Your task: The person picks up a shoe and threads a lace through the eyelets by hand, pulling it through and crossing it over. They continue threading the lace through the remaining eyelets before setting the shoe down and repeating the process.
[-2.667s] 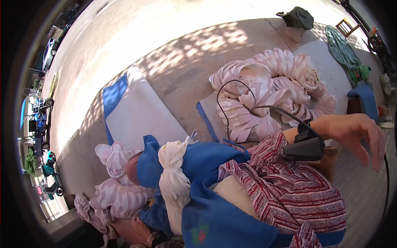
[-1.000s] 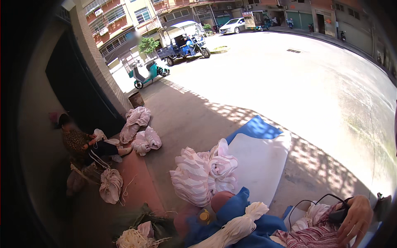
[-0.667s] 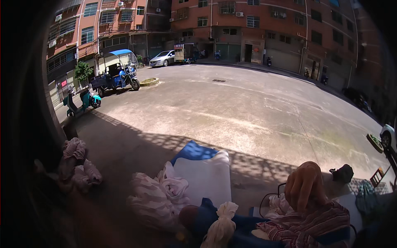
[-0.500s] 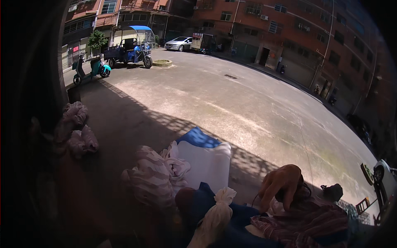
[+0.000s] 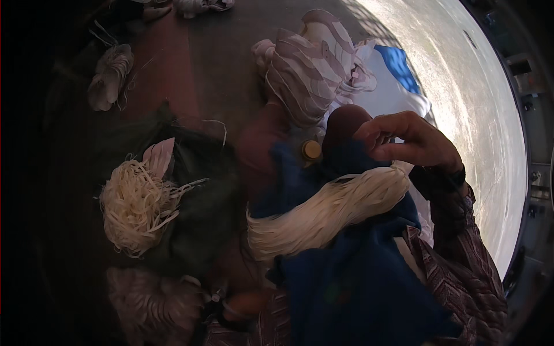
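A long bundle of cream fibre strips (image 5: 329, 213) lies slanting across the blue apron (image 5: 358, 288) on my lap. Beyond its tied upper end, above my knee, is my right hand (image 5: 415, 138). Its fingers are curled toward the thumb; whatever they pinch, if anything, is hidden. Low in the shade, my left hand (image 5: 248, 305) is dark and blurred, so its fingers do not show clearly. Beside it is a pale bundle of ribbed, layered pieces (image 5: 156, 303). A loose tangle of cream strips (image 5: 135, 207) rests on dark green cloth (image 5: 202, 213) to the left.
Past my knees stands a bulging bundle of pink-and-white striped material (image 5: 311, 69). White sheeting (image 5: 412, 101) and blue sheeting (image 5: 400, 64) lie to its right. A round yellow-brown lid (image 5: 311, 150) shows between my knees. Another ribbed pale bundle (image 5: 111, 75) lies at far left.
My view has swung down and left from the yard to my lap. The cream bundle, upright before, now lies slanted. My right hand has lifted from the maroon patterned sleeve area to above my knee.
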A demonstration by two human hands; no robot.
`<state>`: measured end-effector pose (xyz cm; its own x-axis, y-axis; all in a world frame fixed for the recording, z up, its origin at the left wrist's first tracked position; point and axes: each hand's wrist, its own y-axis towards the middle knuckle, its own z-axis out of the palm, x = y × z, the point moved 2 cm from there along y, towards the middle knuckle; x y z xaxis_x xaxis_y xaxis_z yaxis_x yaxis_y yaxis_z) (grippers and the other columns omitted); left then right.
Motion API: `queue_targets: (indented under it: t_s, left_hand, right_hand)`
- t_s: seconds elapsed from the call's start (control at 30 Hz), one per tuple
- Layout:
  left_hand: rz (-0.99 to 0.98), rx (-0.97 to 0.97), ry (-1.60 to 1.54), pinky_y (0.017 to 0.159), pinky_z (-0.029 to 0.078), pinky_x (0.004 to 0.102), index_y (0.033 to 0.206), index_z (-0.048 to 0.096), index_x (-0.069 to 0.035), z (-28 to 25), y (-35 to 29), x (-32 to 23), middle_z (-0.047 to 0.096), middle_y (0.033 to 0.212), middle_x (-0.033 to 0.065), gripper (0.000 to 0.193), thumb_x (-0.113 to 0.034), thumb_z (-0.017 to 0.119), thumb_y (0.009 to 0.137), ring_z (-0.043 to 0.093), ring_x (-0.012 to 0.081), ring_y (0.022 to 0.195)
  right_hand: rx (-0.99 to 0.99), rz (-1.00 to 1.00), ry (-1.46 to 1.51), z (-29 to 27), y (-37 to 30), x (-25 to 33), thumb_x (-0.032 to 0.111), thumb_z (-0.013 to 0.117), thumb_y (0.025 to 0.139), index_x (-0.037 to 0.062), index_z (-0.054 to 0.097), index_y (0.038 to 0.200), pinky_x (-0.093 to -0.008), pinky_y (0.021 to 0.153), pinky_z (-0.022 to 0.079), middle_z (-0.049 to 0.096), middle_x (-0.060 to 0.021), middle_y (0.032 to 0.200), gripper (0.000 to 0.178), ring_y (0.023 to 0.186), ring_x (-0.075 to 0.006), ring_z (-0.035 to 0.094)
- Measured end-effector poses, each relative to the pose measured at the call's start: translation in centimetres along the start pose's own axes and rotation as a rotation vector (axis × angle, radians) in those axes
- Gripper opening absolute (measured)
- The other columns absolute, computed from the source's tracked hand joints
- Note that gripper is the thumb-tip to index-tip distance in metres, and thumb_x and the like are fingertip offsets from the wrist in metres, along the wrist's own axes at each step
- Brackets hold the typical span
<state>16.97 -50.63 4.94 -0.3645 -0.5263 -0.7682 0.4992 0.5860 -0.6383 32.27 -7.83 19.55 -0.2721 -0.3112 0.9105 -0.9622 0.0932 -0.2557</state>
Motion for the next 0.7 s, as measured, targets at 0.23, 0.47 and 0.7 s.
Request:
queue_targets:
  t_s: [0.23, 0.47, 0.7]
  left_hand:
    - [-0.176, -0.028, 0.011, 0.070, 0.050, 0.0278, 0.107, 0.065, 0.000, -0.4, -1.5, -7.1, 0.070, 0.086, 0.0089, 0.023, -0.019, 0.063, 0.094, 0.066, 0.0166, 0.079]
    - [-0.114, -0.790, -0.212, 0.075, 0.051, 0.0265, 0.109, 0.062, 0.002, -10.8, 1.6, -15.3, 0.070, 0.090, 0.0079, 0.022, -0.015, 0.063, 0.094, 0.066, 0.0119, 0.084]
    - [0.184, -1.122, 0.344, 0.100, 0.043, 0.0387, 0.138, 0.041, 0.001, -23.6, 13.7, -21.7, 0.052, 0.131, 0.0222, 0.065, -0.020, 0.073, 0.085, 0.054, 0.0306, 0.118]
  right_hand:
    - [-0.100, 0.186, 0.066, 0.5, -2.0, -7.0, 0.023, 0.072, 0.091, 0.0021, 0.064, 0.121, -0.0250, 0.077, 0.049, 0.068, -0.0044, 0.093, 0.038, 0.086, -0.0097, 0.061]
    - [-0.415, 0.143, 0.295, -9.4, -3.7, -12.6, 0.029, 0.065, 0.094, 0.0003, 0.066, 0.115, -0.0225, 0.071, 0.050, 0.067, -0.0011, 0.087, 0.036, 0.078, -0.0080, 0.062]
    - [-0.462, 0.261, 0.316, -10.0, -1.6, -20.4, 0.027, 0.061, 0.094, 0.0009, 0.067, 0.112, -0.0243, 0.066, 0.052, 0.067, -0.0023, 0.086, 0.033, 0.075, -0.0098, 0.063]
